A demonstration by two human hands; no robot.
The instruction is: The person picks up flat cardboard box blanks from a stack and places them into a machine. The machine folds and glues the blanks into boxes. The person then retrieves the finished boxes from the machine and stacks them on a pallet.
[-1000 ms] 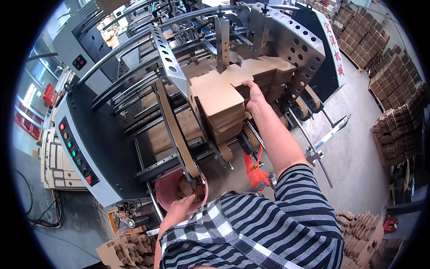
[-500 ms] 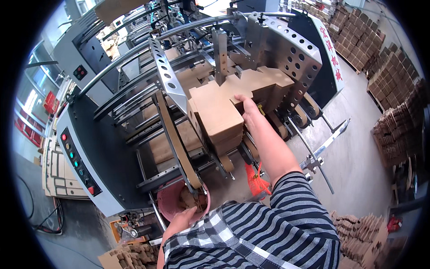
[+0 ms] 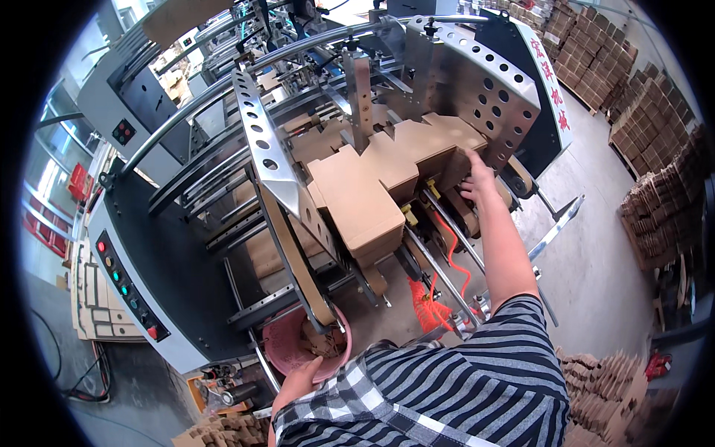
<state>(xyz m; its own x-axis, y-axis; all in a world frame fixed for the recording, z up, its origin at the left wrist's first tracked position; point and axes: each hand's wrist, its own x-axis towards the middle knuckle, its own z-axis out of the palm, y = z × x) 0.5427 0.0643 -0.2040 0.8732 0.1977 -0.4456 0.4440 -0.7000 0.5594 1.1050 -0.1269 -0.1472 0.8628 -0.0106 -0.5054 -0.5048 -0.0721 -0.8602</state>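
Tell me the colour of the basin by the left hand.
Pink basin, seen in the head view.

Grey concrete floor (image 3: 596,268). Stacks of brown cardboard blanks (image 3: 655,149) along right side. Daylit windows (image 3: 45,179) at left; black cables (image 3: 82,372) on floor.

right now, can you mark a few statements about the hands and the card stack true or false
1. The right hand touches the card stack on the machine. True.
2. The left hand holds a blue bucket. False: it is at the rim of a pink basin.
3. An orange coiled hose hangs below the stack. True.
4. The stack lies on the floor. False: it sits in the machine's feeder, between metal guide plates.
5. The sleeve is plain white. False: it is striped.
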